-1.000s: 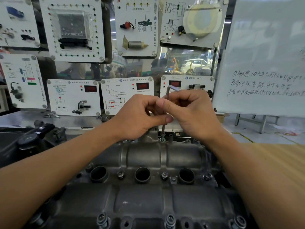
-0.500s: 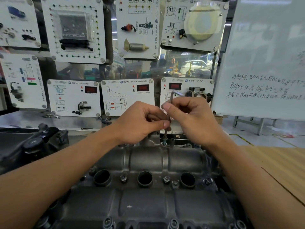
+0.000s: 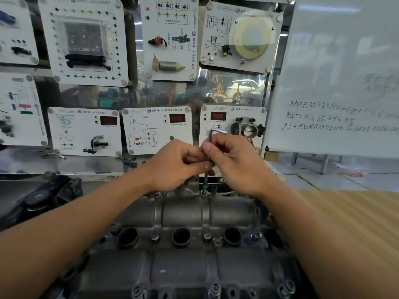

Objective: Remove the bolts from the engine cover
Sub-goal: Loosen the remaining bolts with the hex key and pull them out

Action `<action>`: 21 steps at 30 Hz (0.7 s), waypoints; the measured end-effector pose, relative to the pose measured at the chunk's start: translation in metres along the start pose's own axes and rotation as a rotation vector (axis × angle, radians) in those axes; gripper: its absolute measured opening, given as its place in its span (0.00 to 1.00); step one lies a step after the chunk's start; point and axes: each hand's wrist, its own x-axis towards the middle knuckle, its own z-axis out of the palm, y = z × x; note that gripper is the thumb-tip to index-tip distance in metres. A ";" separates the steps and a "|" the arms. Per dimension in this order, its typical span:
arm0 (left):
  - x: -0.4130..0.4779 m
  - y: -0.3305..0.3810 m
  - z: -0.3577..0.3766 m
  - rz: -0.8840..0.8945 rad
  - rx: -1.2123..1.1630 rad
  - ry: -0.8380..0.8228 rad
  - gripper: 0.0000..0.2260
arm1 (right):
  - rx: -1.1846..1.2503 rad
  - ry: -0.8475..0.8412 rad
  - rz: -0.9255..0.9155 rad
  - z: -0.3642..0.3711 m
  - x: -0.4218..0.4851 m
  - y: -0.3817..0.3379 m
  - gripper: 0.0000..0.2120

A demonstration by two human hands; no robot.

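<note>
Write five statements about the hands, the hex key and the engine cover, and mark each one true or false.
1. The left hand and the right hand both hold the hex key. True.
2. On the engine cover, the hex key's tip meets a bolt at the near edge. False: it meets the far-edge bolt.
3. The hex key stands roughly upright, short arm on top. True.
4. The round holes in the cover's middle row number four. False: three.
5. The near-edge bolts have been taken out. False: they sit in the cover.
</note>
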 end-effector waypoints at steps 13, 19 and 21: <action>0.035 0.020 0.035 -0.043 0.276 -0.322 0.07 | -0.253 0.164 0.092 -0.032 -0.019 0.027 0.15; 0.054 0.037 0.039 -0.093 0.162 -0.278 0.07 | -0.306 0.227 0.087 -0.042 -0.033 0.035 0.19; 0.055 0.038 0.050 -0.116 0.100 -0.271 0.08 | -0.316 0.240 0.070 -0.045 -0.035 0.035 0.19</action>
